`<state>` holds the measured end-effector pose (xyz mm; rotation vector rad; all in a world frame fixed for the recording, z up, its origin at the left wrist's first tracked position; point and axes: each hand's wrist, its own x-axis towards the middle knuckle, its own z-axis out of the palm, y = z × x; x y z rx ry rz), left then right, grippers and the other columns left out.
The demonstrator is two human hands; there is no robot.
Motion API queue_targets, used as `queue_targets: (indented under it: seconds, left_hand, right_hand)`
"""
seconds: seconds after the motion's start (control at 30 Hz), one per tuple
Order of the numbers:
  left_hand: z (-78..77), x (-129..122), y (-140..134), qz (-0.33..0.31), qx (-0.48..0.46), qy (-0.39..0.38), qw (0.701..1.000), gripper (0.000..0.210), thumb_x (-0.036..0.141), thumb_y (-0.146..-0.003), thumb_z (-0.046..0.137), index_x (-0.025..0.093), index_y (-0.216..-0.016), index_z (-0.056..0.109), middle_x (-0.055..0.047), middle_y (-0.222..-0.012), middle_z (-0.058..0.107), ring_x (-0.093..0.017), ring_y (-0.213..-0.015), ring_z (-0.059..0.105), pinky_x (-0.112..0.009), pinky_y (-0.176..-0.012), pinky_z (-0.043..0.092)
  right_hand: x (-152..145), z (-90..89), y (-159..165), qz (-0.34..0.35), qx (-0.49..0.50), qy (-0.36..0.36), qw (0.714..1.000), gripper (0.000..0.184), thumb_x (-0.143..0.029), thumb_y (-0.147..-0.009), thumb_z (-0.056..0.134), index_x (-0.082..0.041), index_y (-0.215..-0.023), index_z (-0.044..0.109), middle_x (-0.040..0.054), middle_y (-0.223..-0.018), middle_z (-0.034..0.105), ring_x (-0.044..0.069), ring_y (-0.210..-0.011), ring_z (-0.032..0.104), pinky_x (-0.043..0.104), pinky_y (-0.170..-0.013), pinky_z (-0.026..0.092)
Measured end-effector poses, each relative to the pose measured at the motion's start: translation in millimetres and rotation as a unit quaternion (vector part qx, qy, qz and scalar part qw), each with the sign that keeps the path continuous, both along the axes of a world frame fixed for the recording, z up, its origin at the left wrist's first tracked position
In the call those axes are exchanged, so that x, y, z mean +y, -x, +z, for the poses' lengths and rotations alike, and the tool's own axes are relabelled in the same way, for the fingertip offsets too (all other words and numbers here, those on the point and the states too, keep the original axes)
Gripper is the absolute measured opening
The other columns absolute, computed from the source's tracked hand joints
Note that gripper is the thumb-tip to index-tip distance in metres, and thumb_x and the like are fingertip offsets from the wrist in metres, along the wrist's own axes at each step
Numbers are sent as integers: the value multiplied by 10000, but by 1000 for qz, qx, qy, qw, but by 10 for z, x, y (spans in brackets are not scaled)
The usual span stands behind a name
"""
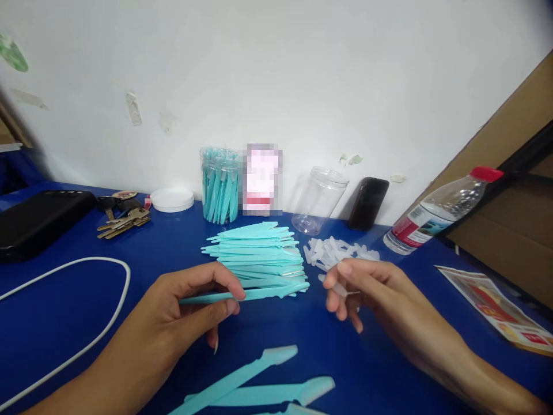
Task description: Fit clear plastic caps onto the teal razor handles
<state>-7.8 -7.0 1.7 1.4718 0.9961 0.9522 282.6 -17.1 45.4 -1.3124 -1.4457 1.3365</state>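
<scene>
My left hand (196, 305) pinches a turquoise eyebrow razor (263, 293) between thumb and fingers, its blade end pointing right. Just behind it lies a heap of similar eyebrow razors (254, 248). In my right hand (367, 288), a small translucent white blade cap (339, 286) sits between the fingers, apart from the razor. A pile of such blade caps (330, 251) lies just beyond that hand. Nearest to me, several razors with caps over their blade ends (317, 392) rest on the blue table (367, 369).
Along the wall stand a jar full of razors (220, 190), a lit, blurred-out screen (262, 181), a tilted clear jar (319, 202), a phone (368, 203) and a water bottle (440, 213). At left are a white lid (173, 199), keys (125, 222), a black case (43, 222) and a white cable (125, 288).
</scene>
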Motion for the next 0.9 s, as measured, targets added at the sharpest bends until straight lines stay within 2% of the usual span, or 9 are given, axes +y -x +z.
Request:
queue_targets:
  seconds: [0.07,0.13,0.17,0.27,0.37,0.57,0.8,0.9]
  left_hand:
    - [3,-6,2,-4,0,2,1000,118,358,-946,700,267,-902,762,-13,-868,627,-168,-743,575,-203,-527,571]
    - [21,-25,-6,1,-2,17,1000,126,352,-943,693,261,-883,756,-11,-861,624,-164,-743,587,-200,-533,562]
    - [35,-38,-15,7,-4,25,1000,130,347,-940,690,255,-873,754,-10,-860,624,-158,-733,592,-198,-536,555]
    - [82,-75,-51,27,-8,35,999,136,333,-923,690,234,-851,751,-6,-846,623,-130,-663,580,-195,-534,536]
    - [102,-89,-70,33,-6,34,999,132,328,-907,690,233,-839,752,-9,-831,617,-147,-689,589,-198,-525,534]
    - [64,-64,-38,9,0,27,1000,140,360,-904,707,249,-840,762,-17,-825,620,-167,-719,570,-198,-516,545]
    - [138,-147,-116,32,12,54,998,143,344,-878,718,233,-799,763,2,-803,618,-99,-581,506,-178,-535,513]
    - [119,-165,-129,10,13,41,999,173,393,-887,717,247,-807,765,0,-803,622,-115,-601,508,-176,-520,512]
  right_hand:
    - [14,-22,1,6,24,11,1000,322,-498,-907,769,-185,-973,729,51,-792,754,151,-605,659,228,-505,480]
    - [16,-44,7,4,26,12,1000,380,-445,-871,821,-214,-1135,674,27,-784,761,143,-562,656,230,-507,504]
    - [13,-53,11,2,24,10,1000,397,-437,-867,826,-223,-1154,654,21,-769,763,140,-549,649,229,-503,506]
    - [-9,-58,30,5,4,-3,1000,291,-432,-867,823,-202,-995,700,37,-756,765,135,-576,641,215,-500,502]
    - [-34,-32,51,7,-25,-20,999,234,-403,-837,840,-183,-877,773,29,-714,728,126,-600,627,198,-503,497]
    - [-63,-47,64,-9,-28,-27,999,214,-399,-822,850,-201,-894,809,39,-738,737,138,-624,632,203,-508,504]
    - [-98,-111,60,1,-39,-41,998,226,-437,-879,819,-219,-938,812,18,-716,704,135,-628,613,204,-513,494]
    - [-136,-128,104,10,-37,-24,999,271,-451,-842,857,-226,-980,794,9,-733,710,133,-633,614,200,-515,497]
